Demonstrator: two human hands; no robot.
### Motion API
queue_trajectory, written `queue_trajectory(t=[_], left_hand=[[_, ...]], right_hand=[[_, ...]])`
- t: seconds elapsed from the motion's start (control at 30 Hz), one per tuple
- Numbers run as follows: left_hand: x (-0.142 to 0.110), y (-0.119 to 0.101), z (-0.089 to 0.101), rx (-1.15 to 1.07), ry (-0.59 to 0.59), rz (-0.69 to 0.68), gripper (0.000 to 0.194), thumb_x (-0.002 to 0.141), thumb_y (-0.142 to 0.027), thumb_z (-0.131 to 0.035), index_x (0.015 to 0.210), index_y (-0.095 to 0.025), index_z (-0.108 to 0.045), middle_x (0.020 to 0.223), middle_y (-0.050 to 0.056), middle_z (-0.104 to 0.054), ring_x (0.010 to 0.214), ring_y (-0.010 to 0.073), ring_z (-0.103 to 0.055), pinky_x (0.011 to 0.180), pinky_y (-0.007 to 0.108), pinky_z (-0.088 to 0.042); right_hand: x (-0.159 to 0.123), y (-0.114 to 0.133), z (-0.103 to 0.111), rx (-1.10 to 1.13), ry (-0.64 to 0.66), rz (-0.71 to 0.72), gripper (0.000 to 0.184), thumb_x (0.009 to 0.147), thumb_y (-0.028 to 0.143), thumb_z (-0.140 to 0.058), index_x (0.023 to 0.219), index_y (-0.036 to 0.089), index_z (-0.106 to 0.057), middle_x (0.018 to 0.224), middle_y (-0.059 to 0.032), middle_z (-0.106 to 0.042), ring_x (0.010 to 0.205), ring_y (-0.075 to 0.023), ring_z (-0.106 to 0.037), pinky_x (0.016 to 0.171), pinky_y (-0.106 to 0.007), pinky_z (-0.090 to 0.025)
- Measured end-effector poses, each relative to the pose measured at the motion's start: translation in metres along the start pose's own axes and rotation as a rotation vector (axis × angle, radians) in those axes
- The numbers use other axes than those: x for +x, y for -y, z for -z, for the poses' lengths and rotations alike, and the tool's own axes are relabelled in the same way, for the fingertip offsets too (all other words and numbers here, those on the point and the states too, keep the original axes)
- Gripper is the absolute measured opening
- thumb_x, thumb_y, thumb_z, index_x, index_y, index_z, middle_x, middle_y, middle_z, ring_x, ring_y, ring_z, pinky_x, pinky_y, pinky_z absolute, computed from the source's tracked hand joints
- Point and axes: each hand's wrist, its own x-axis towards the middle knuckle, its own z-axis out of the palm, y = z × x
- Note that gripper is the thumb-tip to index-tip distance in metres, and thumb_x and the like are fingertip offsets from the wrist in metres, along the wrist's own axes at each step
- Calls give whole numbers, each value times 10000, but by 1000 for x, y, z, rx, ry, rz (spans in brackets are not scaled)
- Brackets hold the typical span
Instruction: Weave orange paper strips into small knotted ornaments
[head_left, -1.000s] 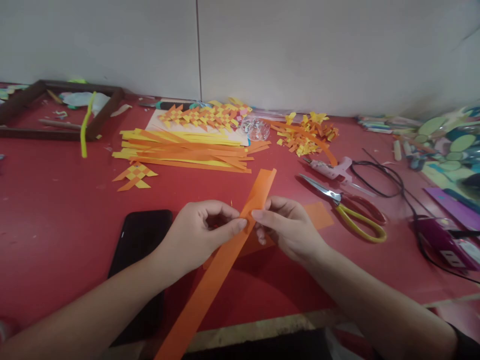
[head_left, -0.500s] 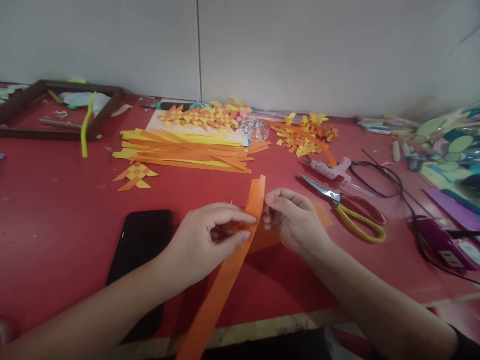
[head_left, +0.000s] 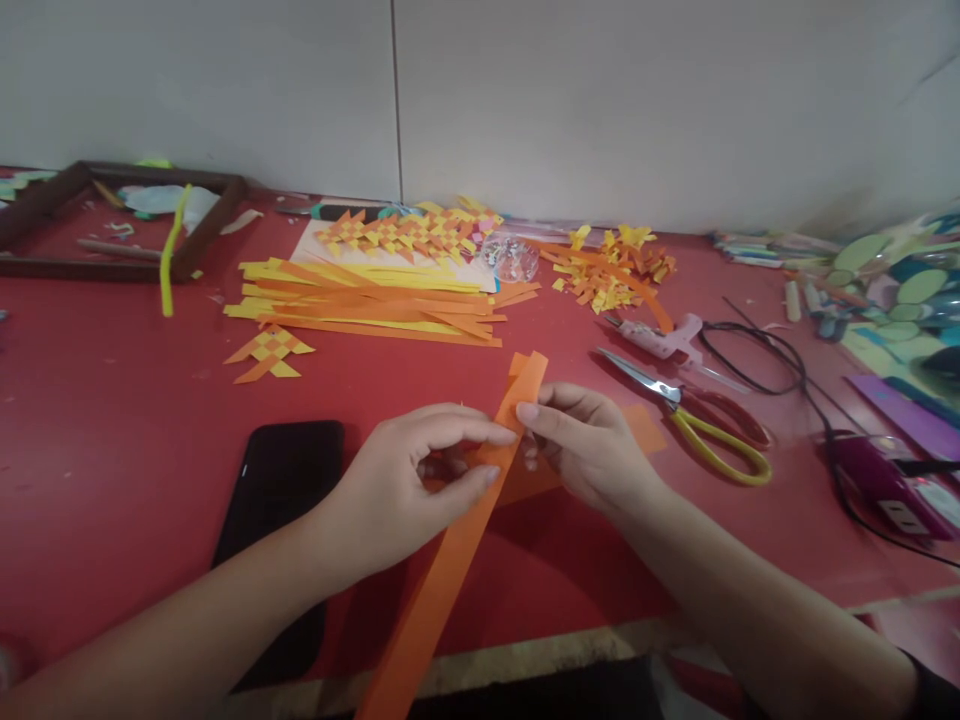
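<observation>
A long orange paper strip [head_left: 439,580] slants up from the bottom edge between my two hands. Its upper end looks doubled, with two layers showing at the tip. My left hand [head_left: 412,480] grips it about the middle with thumb and fingers. Near the top, my right hand [head_left: 592,445] pinches the strip's right edge, thumb on the front face. Under the hands, more orange paper [head_left: 532,480] lies on the red table [head_left: 600,620], partly hidden. A black phone [head_left: 281,490] lies beside my left forearm. Scissors [head_left: 679,410] with red and yellow handles rest right of my right hand.
Yellow and orange strips [head_left: 367,300] are piled behind, near a woven paper fish [head_left: 271,352] and a row of similar woven pieces [head_left: 405,235]. Paper scraps [head_left: 615,270], a pink glue gun [head_left: 664,338] with cable, a purple device [head_left: 896,485] and a wooden frame [head_left: 90,268] surround them.
My right hand has moved onto the strip's upper part and now pinches it. The strip's top has shifted slightly right. My left hand stays nearly in place.
</observation>
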Motion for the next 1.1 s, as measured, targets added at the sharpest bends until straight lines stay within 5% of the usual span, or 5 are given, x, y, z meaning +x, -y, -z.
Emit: queue_trajectory(t=[0.57,0.73,0.87,1.1], left_hand=[[-2,4,-1,12,16,-35,228,868,-142,-591,1065,-230,-663,1028,18,-630,663,64,-527,614,168,-475],[0,5,-3,-171,-125,167,237,822,-211,-686,959,-217,-494,876,-29,-610,590,54,-504,556,173,-446],[2,4,-3,-230,-128,241,309,791,-220,-722,952,-213,-458,795,-45,-600,627,69,-542,601,183,-465],[0,7,-3,-132,-92,136,213,815,-208,-698,920,-222,-514,862,-34,-615,738,91,-622,622,170,-504]], right_hand=[[1,1,2,2,10,0,233,627,291,-871,626,165,-676,523,22,-629,411,-80,-541,395,-205,-457],[3,1,4,11,13,19,224,650,290,-863,640,163,-678,489,25,-618,402,-80,-545,412,-204,-461],[3,0,5,-6,16,42,225,660,299,-857,646,163,-678,492,24,-620,404,-82,-548,416,-208,-466],[2,-3,1,0,-6,43,286,647,271,-862,610,170,-597,489,39,-617,390,-80,-548,402,-196,-467]])
